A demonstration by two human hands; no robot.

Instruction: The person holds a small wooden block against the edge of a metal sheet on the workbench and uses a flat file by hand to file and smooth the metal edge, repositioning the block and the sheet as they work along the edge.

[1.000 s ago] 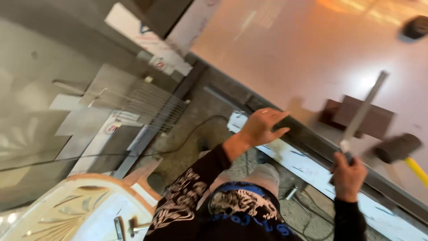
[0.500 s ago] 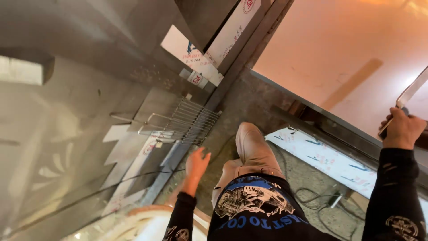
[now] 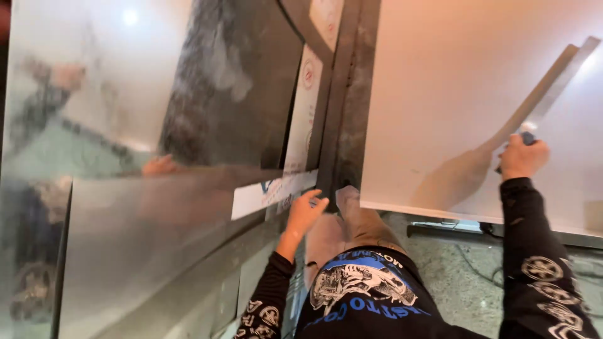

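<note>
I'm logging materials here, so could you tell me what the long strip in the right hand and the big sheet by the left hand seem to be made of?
Strip: looks like bare metal, flat, grey, with a dull sheen. Sheet: probably polished sheet metal, since it shows blurred reflections.

A speckled grey concrete floor (image 3: 465, 282) runs along the bottom of the view. A thin black cable (image 3: 468, 260) lies across it. A large pale metal sheet (image 3: 452, 107) stands on edge over a dark bar (image 3: 440, 229) resting on the floor.

black long sleeves (image 3: 540, 263); white emblems, blue-lettered shirt (image 3: 364, 295)
</note>
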